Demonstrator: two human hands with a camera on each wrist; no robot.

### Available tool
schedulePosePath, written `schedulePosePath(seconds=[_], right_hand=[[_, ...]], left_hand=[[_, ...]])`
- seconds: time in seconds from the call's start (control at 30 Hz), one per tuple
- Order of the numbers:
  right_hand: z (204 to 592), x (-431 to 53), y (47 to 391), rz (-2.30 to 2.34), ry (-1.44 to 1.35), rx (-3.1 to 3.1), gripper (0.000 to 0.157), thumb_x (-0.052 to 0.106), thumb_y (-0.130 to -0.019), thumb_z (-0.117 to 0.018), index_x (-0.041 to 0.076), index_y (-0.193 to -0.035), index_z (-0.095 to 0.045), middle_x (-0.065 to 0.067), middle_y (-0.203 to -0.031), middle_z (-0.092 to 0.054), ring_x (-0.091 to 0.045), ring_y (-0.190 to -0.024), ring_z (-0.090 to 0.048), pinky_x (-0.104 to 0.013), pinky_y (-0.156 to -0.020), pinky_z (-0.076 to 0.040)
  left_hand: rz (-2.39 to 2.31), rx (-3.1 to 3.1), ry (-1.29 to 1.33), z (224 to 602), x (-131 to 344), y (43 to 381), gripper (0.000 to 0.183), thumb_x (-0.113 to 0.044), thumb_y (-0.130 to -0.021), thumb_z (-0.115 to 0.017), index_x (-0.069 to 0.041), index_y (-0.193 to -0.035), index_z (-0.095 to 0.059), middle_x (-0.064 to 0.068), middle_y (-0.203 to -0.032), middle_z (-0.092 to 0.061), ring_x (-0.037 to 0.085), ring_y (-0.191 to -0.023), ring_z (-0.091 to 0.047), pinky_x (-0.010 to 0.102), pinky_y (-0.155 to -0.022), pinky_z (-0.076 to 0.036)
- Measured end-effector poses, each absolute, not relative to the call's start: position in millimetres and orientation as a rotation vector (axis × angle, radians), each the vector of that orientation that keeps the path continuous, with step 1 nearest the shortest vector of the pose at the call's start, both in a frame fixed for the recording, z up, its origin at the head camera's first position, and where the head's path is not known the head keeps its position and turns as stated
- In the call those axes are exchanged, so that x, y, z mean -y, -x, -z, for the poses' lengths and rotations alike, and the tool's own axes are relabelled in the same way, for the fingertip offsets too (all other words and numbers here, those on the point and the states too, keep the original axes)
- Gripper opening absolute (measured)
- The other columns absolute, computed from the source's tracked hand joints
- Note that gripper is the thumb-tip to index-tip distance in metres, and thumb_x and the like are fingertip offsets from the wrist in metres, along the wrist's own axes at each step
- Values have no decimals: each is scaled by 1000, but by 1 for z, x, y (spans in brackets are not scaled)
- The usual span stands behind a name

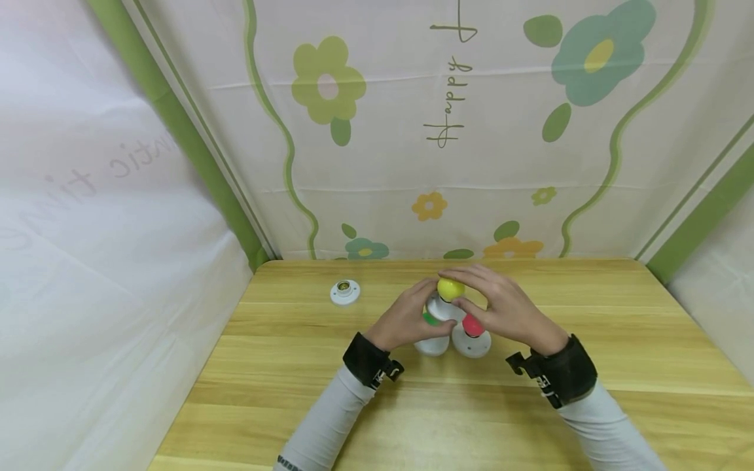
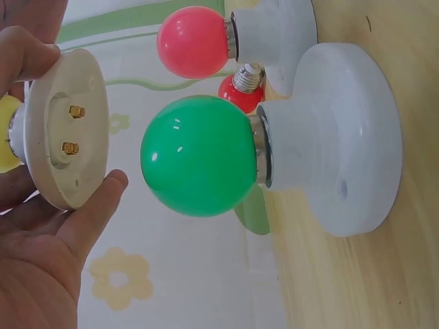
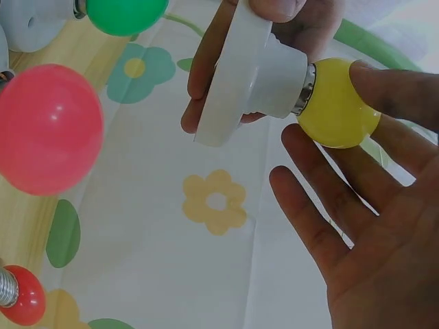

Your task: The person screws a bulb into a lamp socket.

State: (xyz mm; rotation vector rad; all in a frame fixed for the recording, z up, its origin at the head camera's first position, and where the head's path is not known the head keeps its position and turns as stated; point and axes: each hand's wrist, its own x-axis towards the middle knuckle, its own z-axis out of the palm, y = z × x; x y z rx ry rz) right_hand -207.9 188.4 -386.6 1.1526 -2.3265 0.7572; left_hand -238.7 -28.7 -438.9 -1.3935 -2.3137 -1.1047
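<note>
My left hand grips the rim of a white round lamp holder, raised off the table. Its underside, with two brass screws, shows in the left wrist view. A yellow light bulb sits in that holder, and my right hand pinches the bulb between thumb and fingers, the other fingers spread. Below the hands, a green bulb stands in a white lamp holder on the table. Beside it a pinkish-red bulb stands upright in another white holder.
A white lamp holder without a bulb lies at the back left of the wooden table. A loose red bulb with a bare screw base lies behind the pinkish-red one. A flower-printed curtain hangs behind the table.
</note>
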Motion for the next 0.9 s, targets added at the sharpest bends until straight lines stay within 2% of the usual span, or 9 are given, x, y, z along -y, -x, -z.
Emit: schedulePosePath(seconds=[0.4,0.7,0.8,0.9], right_hand=[[388,-186,210,-713,-1097,2293,54,25,-82,-77,13,-131,-59,-1,-130,-58,-17,-118,-53,-39,-90,-53],[390,-185,212,-649,-1033,2288,56,36,-78,-79,13,-125,-60,3,-118,-60,-9,-97,-56,-32,-75,-55],[391,-185,213,-659,-1030,2292,56,38,-78,-79,14,-125,-59,3,-118,-59,-9,-98,-55,-33,-76,-55],[391,-185,212,-715,-1059,2301,62,39,-79,-78,14,-131,-55,1,-125,-57,-12,-104,-55,-36,-81,-55]], left_hand=[[1096,2311,1378,439,28,239,66,-32,-84,-72,-13,-140,-43,0,-135,-50,5,-115,-49,17,-93,-47],[1099,2311,1382,439,27,238,65,-32,-83,-73,-11,-138,-44,1,-134,-50,6,-115,-50,16,-93,-47],[1106,2316,1384,439,27,238,65,-30,-83,-73,-11,-138,-45,1,-133,-50,6,-115,-50,16,-93,-47],[1112,2325,1384,439,27,238,66,-28,-83,-73,-12,-139,-43,1,-134,-49,6,-116,-49,17,-94,-46]])
